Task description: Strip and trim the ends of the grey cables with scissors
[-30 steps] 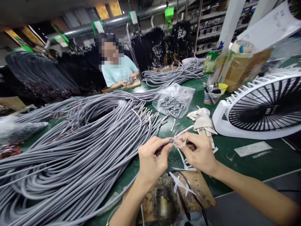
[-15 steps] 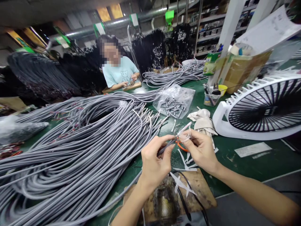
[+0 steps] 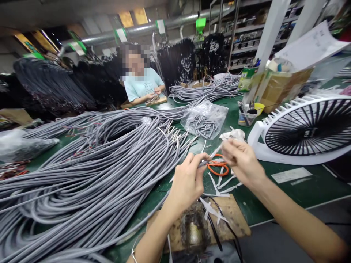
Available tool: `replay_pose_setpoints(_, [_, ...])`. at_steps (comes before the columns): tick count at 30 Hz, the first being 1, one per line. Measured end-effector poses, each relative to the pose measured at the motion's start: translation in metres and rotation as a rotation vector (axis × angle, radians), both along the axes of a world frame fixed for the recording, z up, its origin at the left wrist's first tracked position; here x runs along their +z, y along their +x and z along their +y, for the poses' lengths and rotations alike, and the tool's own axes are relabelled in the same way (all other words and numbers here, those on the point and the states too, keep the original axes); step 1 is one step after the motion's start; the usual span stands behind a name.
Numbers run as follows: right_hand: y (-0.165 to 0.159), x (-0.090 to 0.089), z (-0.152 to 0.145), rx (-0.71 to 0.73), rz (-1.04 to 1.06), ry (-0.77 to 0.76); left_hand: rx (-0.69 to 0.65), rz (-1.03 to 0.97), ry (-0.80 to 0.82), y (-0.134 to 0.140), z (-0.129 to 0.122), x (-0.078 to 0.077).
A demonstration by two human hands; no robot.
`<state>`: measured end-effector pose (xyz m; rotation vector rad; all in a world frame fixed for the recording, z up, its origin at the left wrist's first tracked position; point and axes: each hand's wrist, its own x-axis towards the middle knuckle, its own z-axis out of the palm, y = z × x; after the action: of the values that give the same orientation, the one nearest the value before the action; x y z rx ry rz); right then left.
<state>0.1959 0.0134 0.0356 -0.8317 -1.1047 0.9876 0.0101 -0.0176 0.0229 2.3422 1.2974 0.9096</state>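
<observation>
My left hand (image 3: 189,179) is closed around the end of a grey cable (image 3: 203,163), gripping it between thumb and fingers. A whitish strand (image 3: 216,151) runs from that cable end up to my right hand (image 3: 242,160), whose fingers are pinched on it and slightly blurred. Just beyond the cable end, on the green table, lie orange loop handles (image 3: 221,168) of a tool whose other end is hidden. Loose white strips (image 3: 219,188) are scattered below my right hand. A large bundle of grey cables (image 3: 109,175) spreads out to the left of my left hand.
A clear bag of short grey pieces (image 3: 204,122) lies ahead. To the right stands a white fan (image 3: 256,144), with a whitish cloth (image 3: 233,134) beside it. A stained board (image 3: 233,219) bears a dark block and black cords. Across the table sits a co-worker (image 3: 144,86).
My right hand has moved slightly right and up from the cable end, drawing the whitish strand out. The orange handles show more fully now. The view has shifted a little.
</observation>
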Motion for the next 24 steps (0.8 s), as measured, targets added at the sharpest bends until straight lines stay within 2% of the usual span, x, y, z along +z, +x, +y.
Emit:
replay_pose_setpoints(3, [0.041, 0.028, 0.007, -0.238, 0.121, 0.229, -0.010, -0.117, -0.090, -0.005, 0.007, -0.006])
replay_pose_setpoints(4, [0.049, 0.034, 0.007, -0.399, 0.172, 0.326, -0.012, -0.217, -0.148, -0.006, 0.010, -0.008])
replay_pose_setpoints(5, [0.050, 0.035, 0.005, -0.482, 0.165, 0.353, -0.013, -0.348, -0.220, -0.008, 0.013, -0.009])
replay_pose_setpoints(6, [0.046, 0.033, 0.002, -0.497, 0.103, 0.338, -0.016, -0.494, -0.303, -0.009, 0.016, -0.010])
replay_pose_setpoints(8, [0.022, 0.021, -0.004, -0.381, -0.192, 0.267, -0.038, -0.767, -0.458, -0.011, 0.019, -0.010])
replay_pose_setpoints(9, [0.006, 0.013, -0.007, -0.266, -0.365, 0.213, -0.059, -0.872, -0.517, -0.012, 0.020, -0.010])
replay_pose_setpoints(11, [-0.025, 0.001, -0.009, -0.093, -0.577, 0.132, -0.102, -0.997, -0.590, -0.013, 0.019, -0.008])
replay_pose_setpoints(13, [-0.047, -0.006, -0.008, 0.008, -0.678, 0.076, -0.114, -1.040, -0.604, -0.013, 0.018, -0.007])
replay_pose_setpoints(15, [-0.058, -0.007, -0.006, 0.035, -0.698, 0.066, -0.090, -1.060, -0.571, -0.012, 0.017, -0.008])
replay_pose_setpoints(18, [-0.061, -0.006, -0.004, -0.004, -0.669, 0.093, -0.025, -1.070, -0.515, -0.010, 0.016, -0.009])
replay_pose_setpoints(21, [-0.060, -0.009, -0.005, -0.045, -0.659, 0.135, 0.007, -1.078, -0.533, -0.009, 0.016, -0.010])
replay_pose_setpoints(24, [-0.060, -0.015, -0.006, -0.088, -0.682, 0.240, 0.010, -1.110, -0.568, -0.009, 0.016, -0.011])
